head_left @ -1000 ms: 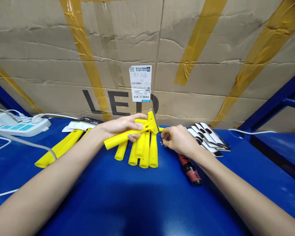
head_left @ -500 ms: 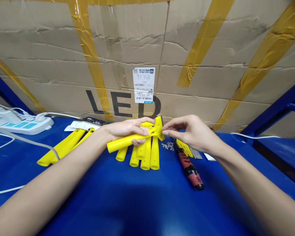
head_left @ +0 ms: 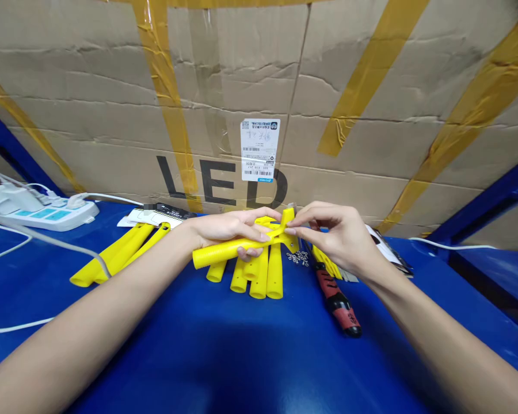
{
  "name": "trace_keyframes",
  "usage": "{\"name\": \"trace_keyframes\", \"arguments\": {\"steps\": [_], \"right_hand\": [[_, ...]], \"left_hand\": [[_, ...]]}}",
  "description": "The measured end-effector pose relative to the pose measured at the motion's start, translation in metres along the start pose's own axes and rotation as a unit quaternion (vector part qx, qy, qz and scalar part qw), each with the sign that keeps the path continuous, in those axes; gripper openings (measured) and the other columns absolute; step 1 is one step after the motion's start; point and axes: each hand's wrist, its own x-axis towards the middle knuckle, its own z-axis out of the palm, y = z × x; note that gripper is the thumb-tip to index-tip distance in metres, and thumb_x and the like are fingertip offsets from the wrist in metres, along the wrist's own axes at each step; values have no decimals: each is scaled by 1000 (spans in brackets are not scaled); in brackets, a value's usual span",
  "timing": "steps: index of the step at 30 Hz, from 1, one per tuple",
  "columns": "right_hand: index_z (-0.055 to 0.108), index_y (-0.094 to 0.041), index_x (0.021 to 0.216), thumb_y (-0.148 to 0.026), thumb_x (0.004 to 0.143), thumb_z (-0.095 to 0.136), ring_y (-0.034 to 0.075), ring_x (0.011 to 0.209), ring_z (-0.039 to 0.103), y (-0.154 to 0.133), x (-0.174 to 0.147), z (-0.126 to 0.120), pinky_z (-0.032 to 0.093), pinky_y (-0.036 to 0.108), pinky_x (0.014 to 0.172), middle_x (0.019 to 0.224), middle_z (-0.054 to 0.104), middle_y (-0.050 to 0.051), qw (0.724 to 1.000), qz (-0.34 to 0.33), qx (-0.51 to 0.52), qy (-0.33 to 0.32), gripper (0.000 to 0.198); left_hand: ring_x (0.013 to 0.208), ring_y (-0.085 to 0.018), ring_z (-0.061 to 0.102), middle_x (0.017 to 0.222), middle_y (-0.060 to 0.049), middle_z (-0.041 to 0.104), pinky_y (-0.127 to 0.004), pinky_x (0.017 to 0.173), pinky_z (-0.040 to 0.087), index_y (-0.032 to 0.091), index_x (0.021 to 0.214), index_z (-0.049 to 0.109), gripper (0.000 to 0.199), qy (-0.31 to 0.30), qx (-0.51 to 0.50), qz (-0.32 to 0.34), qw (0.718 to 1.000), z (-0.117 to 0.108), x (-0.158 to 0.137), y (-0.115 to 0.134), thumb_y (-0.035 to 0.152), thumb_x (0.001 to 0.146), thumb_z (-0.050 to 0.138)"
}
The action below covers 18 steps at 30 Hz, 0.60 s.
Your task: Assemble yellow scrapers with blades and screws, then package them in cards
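Note:
My left hand is closed around the yellow plastic handle of a scraper, tilted up toward the right, with a forked head. At that head, the thumb and fingers of my right hand pinch together against its right side; anything small between the fingertips is hidden. Beneath the held scraper lie several yellow scraper handles, their hollow ends toward me. Small metal nuts or screws are scattered just below my right fingertips. A red and black electric screwdriver lies below my right hand.
Packaged yellow scrapers lie at left, beside a white power strip with trailing cables. More yellow pieces and a black-and-white package are partly behind my right hand. A large cardboard box walls off the blue table's back.
The scraper has turned in my left hand, so its head now shows more edge-on. My right fingers stay at the head. The whole view has shifted slightly.

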Motion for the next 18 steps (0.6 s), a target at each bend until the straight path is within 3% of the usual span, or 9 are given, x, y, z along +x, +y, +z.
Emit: {"name": "trace_keyframes", "arguments": {"steps": [7,12,18], "right_hand": [[58,-20,85,-35,69,88,12,65,43,6,3,-2,38,29,59,76,52,-3,992,65,104,9,37],[55,-21,105,-33,66,90,13,70,46,11,2,-6,41,29,64,83,49,-4,989,77,124,-21,54],[66,-18,97,-38,72,85,14,72,51,4,2,-9,41,31,66,82,53,-2,988,101,101,-50,37]], "left_hand": [[53,-7,46,76,4,53,-20,52,35,25,122,47,42,10,20,-20,1000,6,-2,3,16,87,69],[54,-7,46,78,3,55,-21,53,36,28,125,49,42,14,33,-28,999,9,-2,3,18,89,68],[52,-8,44,71,4,52,-19,50,33,25,126,50,44,37,59,-27,997,15,-3,8,19,87,69]]}}
